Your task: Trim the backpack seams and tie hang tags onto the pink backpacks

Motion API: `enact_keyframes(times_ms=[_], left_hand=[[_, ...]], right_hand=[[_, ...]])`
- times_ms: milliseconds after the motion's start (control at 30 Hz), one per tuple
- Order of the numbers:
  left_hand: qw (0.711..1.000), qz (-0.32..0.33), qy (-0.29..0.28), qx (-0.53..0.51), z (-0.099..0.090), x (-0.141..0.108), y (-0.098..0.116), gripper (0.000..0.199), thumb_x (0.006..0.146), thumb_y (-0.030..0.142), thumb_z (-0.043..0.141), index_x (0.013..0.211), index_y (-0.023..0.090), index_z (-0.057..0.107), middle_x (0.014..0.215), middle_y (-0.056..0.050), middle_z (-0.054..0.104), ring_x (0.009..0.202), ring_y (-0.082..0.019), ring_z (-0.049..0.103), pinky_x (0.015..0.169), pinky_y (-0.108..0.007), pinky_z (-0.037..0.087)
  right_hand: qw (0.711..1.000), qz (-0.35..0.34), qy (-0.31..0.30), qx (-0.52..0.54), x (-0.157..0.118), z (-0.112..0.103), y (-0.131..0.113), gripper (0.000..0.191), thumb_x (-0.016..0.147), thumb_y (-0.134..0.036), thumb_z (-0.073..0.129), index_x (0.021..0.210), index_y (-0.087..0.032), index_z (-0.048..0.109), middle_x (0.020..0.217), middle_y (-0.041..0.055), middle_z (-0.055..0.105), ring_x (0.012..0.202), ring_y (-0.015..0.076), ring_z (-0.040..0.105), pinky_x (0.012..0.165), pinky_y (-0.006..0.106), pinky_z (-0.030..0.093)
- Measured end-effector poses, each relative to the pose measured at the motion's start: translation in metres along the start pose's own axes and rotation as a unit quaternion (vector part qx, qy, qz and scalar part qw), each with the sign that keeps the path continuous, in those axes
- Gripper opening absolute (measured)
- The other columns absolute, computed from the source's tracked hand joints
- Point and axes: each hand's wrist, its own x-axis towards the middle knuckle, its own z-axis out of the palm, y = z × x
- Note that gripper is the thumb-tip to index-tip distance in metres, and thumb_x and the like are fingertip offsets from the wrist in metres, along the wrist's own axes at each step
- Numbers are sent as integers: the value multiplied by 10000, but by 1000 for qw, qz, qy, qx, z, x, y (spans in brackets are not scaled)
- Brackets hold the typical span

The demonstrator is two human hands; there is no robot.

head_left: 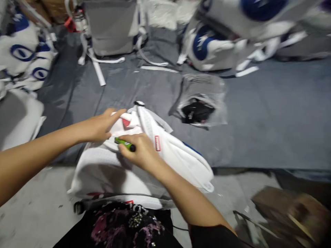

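Left hand, fingers spread on white bag, apparently steadying it; right hand fingers curled round green tool.

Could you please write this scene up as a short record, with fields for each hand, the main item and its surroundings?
Left hand: on the white bag, thumb and forefinger spread apart; the left hand is bare
Right hand: holds a green-and-black tool over the bag; exact kind unclear
Bag marking: red-bordered label, text unreadable
Surface: dark grey table
Beyond the bag: clear plastic pouch with dark contents
Far side: grey-and-white bag
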Motion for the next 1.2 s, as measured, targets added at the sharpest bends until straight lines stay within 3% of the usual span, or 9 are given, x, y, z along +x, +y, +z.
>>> enact_keyframes(times_ms=[133, 233, 333, 433, 600, 700, 833, 1000, 1200], left_hand=[[1000, 1, 16, 9, 10, 6, -12, 897, 833, 223, 520, 1577, 319, 28, 1586, -127, 252, 1233, -332, 570, 982, -396, 503], [1000, 5, 20, 5, 13, 5, -14, 899, 845, 251, 519, 1575, 332, 0, 1600, -116, 230, 1216, -337, 576, 988, -416, 505], [1000, -13, 25, -3, 12, 2, -9, 859, 866, 283, 490, 1577, 365, 14, 1607, -86, 244, 1165, -328, 606, 957, -427, 519], [1000, -21, 22, -4, 10, 3, -6, 848, 854, 263, 470, 1580, 362, 45, 1607, -89, 262, 1103, -330, 634, 906, -452, 532], [999, -15, 27, -9, 13, 6, -10, 915, 814, 299, 510, 1588, 381, 29, 1637, -72, 222, 1137, -332, 636, 936, -429, 525], [999, -21, 35, -11, 15, 5, -12, 911, 817, 315, 500, 1588, 409, 23, 1644, -62, 208, 1124, -332, 647, 921, -438, 531], [999, -17, 35, -14, 15, 5, -14, 910, 816, 318, 500, 1587, 417, 27, 1637, -66, 229, 1110, -332, 648, 922, -453, 530], [999, -24, 37, -8, 13, 6, -15, 932, 804, 345, 542, 1585, 430, 39, 1633, -40, 255, 1108, -339, 648, 915, -454, 535], [999, -22, 36, 7, 11, 3, -8, 894, 839, 310, 512, 1603, 353, 50, 1648, -68, 223, 1209, -348, 605, 947, -436, 518]], right_hand=[[999, -3, -21, 29, 4, -8, 1, 200, 901, -275, 629, 1036, -211, 761, 842, 13, 768, 803, 156, 689, 784, 277, 490], [987, -60, -4, 151, -11, -39, 10, 185, 926, -305, 593, 989, -215, 743, 1060, 17, 765, 943, 143, 696, 837, 266, 513], [970, -43, 197, 134, -29, -81, 39, 257, 949, -232, 452, 1012, -216, 701, 1194, 53, 727, 1079, 171, 672, 928, 336, 517], [925, 120, 358, -39, -29, -116, 96, 313, 945, -214, 392, 1084, -179, 670, 1003, 94, 746, 923, 201, 693, 856, 353, 523], [847, 375, 192, -325, -4, -136, 181, 441, 952, -462, 547, 1185, -102, 647, 1141, 215, 696, 1053, 314, 679, 840, 365, 493], [830, 377, 139, -386, 3, -133, 194, 447, 957, -427, 550, 1212, -70, 635, 1203, 248, 647, 1044, 321, 688, 806, 348, 494], [844, 350, 113, -390, 0, -125, 191, 357, 977, -151, 386, 1181, -77, 669, 1176, 250, 655, 1046, 291, 690, 825, 333, 475], [867, 330, 91, -363, -5, -129, 196, 333, 955, -130, 432, 1141, -95, 707, 1164, 231, 689, 1066, 276, 677, 851, 322, 451], [873, 334, 160, -317, -18, -158, 177, 310, 922, -154, 491, 1126, -113, 721, 1073, 190, 737, 1012, 279, 681, 764, 313, 453]])
